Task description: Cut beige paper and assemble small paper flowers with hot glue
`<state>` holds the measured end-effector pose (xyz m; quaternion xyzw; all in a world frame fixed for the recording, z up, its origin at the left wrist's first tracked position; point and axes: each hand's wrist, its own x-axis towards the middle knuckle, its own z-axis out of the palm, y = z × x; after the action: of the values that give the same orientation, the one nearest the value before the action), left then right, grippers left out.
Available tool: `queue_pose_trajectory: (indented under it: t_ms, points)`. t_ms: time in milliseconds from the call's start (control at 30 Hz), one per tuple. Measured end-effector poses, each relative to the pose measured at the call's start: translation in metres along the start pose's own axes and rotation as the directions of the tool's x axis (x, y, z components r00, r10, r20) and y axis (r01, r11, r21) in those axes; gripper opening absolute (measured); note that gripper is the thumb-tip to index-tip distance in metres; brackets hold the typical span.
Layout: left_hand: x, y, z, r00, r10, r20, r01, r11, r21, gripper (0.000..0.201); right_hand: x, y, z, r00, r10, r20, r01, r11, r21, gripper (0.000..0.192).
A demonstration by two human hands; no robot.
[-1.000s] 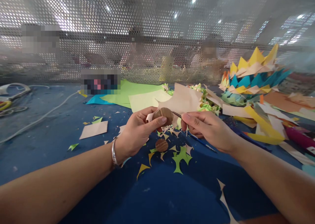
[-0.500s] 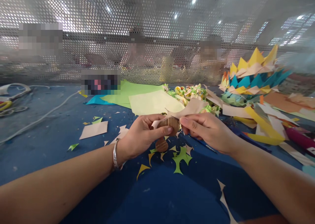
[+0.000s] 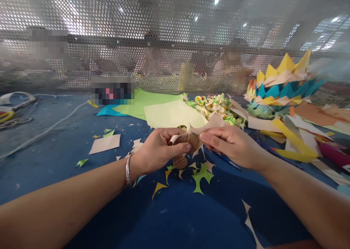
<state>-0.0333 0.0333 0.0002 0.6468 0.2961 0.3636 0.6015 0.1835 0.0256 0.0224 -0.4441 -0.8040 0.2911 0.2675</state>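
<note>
My left hand (image 3: pixel 161 147) pinches pale pink paper (image 3: pixel 216 120) together with a round brown striped piece (image 3: pixel 194 142), thumb on the near side. My right hand (image 3: pixel 226 143) is closed at the right edge of that paper, with a thin dark tip showing near its fingers; the rest of what it holds is hidden. Below my hands is a second, smaller brown disc (image 3: pixel 180 162). Green scraps (image 3: pixel 201 178) and an orange-yellow scrap (image 3: pixel 158 189) lie on the blue table around it.
Behind my hands are a cream sheet (image 3: pixel 172 112), a green sheet (image 3: pixel 153 97) and a heap of folded paper pieces (image 3: pixel 210 105). A layered paper crown shape (image 3: pixel 284 83) stands at right, near yellow strips (image 3: pixel 295 143). A perforated screen (image 3: pixel 169 19) rises behind, with people beyond.
The pink paper has shifted slightly between my hands, and its far edge now sits a little lower. A pale scrap hangs below the brown piece. Both hands stay nearly in place.
</note>
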Motion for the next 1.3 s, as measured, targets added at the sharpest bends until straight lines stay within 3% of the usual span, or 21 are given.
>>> queue_pose_trajectory:
  t_ms: [133, 333, 667, 733, 867, 967, 1033, 1200, 1300]
  points:
    - [0.001, -0.001, 0.000, 1.000, 0.012, -0.008, -0.012, 1.000, 0.019, 0.014, 0.001, 0.001, -0.001, 1.000, 0.008, 0.011, -0.008, 0.999, -0.049, 0.051]
    - [0.001, 0.003, 0.000, 0.991, -0.026, 0.129, 0.031, 0.999, -0.041, 0.015, 0.001, 0.003, -0.003, 0.999, -0.011, 0.036, 0.014, 0.995, -0.098, 0.051]
    - [0.001, 0.007, 0.001, 0.982, -0.072, 0.175, 0.077, 0.997, -0.024, 0.017, 0.000, 0.005, -0.001, 0.999, -0.039, 0.037, 0.043, 0.993, -0.108, 0.049]
    - [0.002, 0.007, 0.000, 0.987, -0.072, 0.141, 0.072, 0.997, 0.000, 0.016, 0.000, 0.005, -0.002, 0.999, -0.026, 0.038, 0.030, 0.994, -0.104, 0.050]
    - [0.004, 0.004, -0.001, 1.000, -0.017, -0.027, 0.018, 0.998, 0.058, 0.012, 0.000, 0.006, -0.007, 0.999, 0.009, 0.051, -0.004, 0.995, -0.096, 0.053]
    - [0.006, 0.002, -0.001, 0.998, 0.008, -0.061, -0.006, 0.999, 0.042, 0.010, 0.001, 0.007, -0.006, 0.999, 0.027, 0.046, -0.022, 0.996, -0.089, 0.053]
    - [0.005, 0.001, -0.002, 0.998, 0.008, -0.070, -0.004, 0.999, 0.054, 0.012, 0.002, 0.008, -0.002, 0.999, 0.038, 0.024, -0.037, 0.998, -0.052, 0.048]
    - [0.002, 0.000, 0.000, 0.998, -0.053, -0.018, 0.054, 0.995, 0.085, 0.015, 0.004, 0.003, 0.010, 1.000, 0.029, 0.003, -0.029, 0.973, 0.228, 0.033]
    - [0.000, 0.000, 0.003, 0.999, -0.054, -0.004, 0.054, 0.998, 0.033, 0.017, 0.004, 0.001, 0.014, 0.999, 0.044, -0.009, -0.040, 0.964, 0.261, 0.023]
